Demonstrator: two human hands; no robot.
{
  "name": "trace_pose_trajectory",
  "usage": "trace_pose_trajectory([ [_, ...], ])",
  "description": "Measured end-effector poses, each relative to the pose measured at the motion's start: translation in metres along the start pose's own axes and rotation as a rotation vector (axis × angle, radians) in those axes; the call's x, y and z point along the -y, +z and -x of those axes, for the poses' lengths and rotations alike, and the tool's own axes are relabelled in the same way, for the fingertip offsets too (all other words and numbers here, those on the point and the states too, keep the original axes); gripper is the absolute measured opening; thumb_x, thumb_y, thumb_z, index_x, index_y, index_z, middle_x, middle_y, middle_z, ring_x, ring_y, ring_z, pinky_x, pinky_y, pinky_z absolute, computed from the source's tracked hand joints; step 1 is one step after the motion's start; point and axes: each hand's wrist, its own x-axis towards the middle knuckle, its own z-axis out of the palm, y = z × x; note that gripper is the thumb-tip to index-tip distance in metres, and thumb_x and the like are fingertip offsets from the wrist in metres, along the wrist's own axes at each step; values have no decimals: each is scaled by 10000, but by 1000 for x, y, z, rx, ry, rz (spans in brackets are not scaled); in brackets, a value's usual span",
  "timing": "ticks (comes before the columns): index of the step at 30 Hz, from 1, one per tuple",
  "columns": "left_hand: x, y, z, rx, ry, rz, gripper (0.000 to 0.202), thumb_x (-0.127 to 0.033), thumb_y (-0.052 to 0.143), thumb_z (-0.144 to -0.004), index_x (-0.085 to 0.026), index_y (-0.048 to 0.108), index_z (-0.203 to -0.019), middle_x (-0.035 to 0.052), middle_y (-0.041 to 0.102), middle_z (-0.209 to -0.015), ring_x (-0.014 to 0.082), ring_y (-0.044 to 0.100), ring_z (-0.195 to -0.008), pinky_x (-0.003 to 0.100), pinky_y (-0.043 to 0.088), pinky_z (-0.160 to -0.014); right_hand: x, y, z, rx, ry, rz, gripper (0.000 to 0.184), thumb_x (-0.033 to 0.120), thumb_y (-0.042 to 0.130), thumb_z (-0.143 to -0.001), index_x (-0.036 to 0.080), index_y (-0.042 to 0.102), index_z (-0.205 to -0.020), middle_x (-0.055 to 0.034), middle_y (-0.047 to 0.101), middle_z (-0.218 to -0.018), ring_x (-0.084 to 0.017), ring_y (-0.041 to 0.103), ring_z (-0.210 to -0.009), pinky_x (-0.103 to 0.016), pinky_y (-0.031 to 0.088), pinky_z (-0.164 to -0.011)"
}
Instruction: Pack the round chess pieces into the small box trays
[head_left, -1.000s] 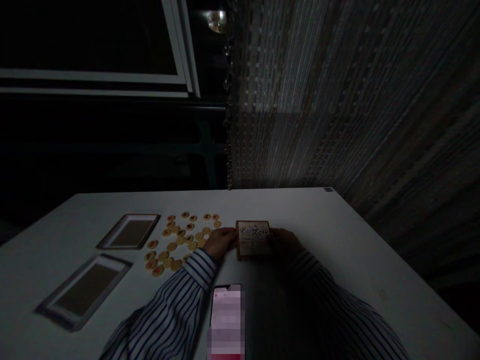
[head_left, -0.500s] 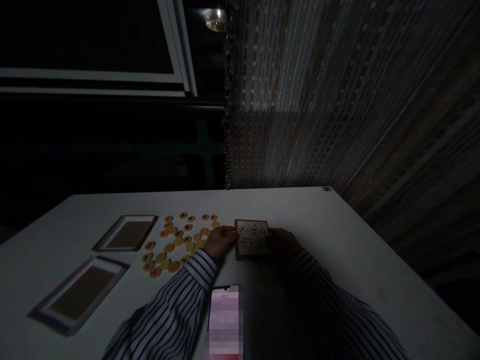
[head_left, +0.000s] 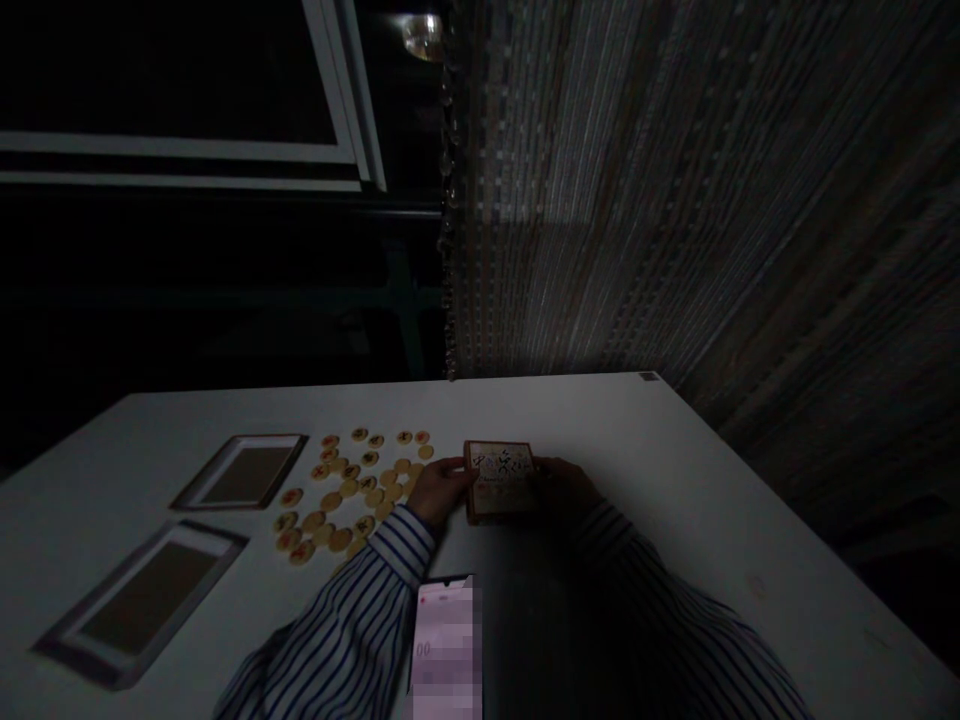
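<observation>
A small Chinese chess box with dark lettering on its pale lid lies on the white table, its brown edge toward me. My left hand grips its left side, thumb on the lid's edge and fingers along the side. On the opposite side my right hand is closed on the box, though its fingers are partly lost in shadow. Round wooden chess pieces lie scattered to the left, some with red or black characters, others plain side up. A few are partly hidden by my left sleeve.
Two shallow trays or frames with brown centres, a farther one and a nearer one, lie at the left. A lit phone rests between my forearms. Behind the table hangs a string curtain.
My view has shifted slightly, so the table things appear a little farther left. Both hands stay on the box, with no clear change of grip.
</observation>
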Motion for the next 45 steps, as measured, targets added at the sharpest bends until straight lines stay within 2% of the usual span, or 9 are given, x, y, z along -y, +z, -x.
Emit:
trace_pose_trajectory([
  [9, 5, 3, 2, 17, -45, 89, 354, -117, 694, -583, -84, 580, -917, 63, 679, -662, 152, 634, -573, 275, 517, -614, -1, 0, 1, -22, 10, -65, 337, 275, 412, -797, 175, 597, -1061, -80, 646, -903, -174, 582, -801, -265, 417, -724],
  [15, 7, 1, 3, 47, -43, 145, 357, -121, 679, -600, -81, 573, -939, 81, 685, -704, 163, 642, -607, 281, 523, -631, -8, 6, 1, -66, 31, -233, 328, 313, 406, -801, 182, 610, -1021, -52, 656, -929, -150, 599, -816, -242, 447, -723],
  [21, 10, -4, 3, 96, -48, 213, 376, -159, 699, -584, -98, 580, -935, 94, 686, -785, 186, 648, -694, 292, 523, -644, -12, 9, -3, -77, 63, -362, 365, 393, 405, -797, 168, 634, -971, -62, 666, -916, -176, 609, -828, -273, 461, -720],
  [23, 11, -5, 3, 107, -52, 228, 395, -167, 704, -581, -102, 581, -951, 99, 684, -813, 189, 647, -714, 294, 523, -657, -11, 10, -4, -46, 61, -520, 373, 409, 426, -783, 162, 640, -962, -60, 669, -907, -187, 607, -831, -288, 462, -723],
  [28, 9, -8, 3, 155, -30, 286, 404, -162, 697, -597, -88, 585, -978, 113, 680, -853, 190, 646, -733, 290, 524, -680, -7, 12, -7, 103, 92, -1079, 436, 435, 547, -699, 93, 642, -953, -81, 674, -830, -206, 610, -760, -346, 461, -728],
  [32, 7, -9, 5, 205, -25, 318, 350, -163, 674, -631, -79, 598, -962, 116, 679, -854, 181, 644, -733, 275, 523, -683, -4, 9, -7, 128, 169, -1235, 440, 442, 620, -635, 80, 666, -881, -85, 674, -764, -202, 609, -714, -364, 452, -740],
  [40, 6, -6, 7, 159, -59, 317, 230, -189, 641, -676, -102, 614, -887, 64, 679, -732, 119, 631, -617, 174, 504, -539, -8, 13, -7, 85, 231, -1315, 438, 434, 648, -613, 74, 666, -863, -111, 673, -779, -211, 612, -705, -363, 462, -715],
  [45, 4, -5, 11, 105, -36, 198, 270, -273, 651, -669, -129, 600, -892, 9, 639, -581, 103, 604, -511, 149, 451, -417, 0, 6, -4, 64, 255, -1313, 447, 436, 674, -578, 72, 671, -837, -111, 674, -757, -218, 614, -709, -368, 463, -720],
])
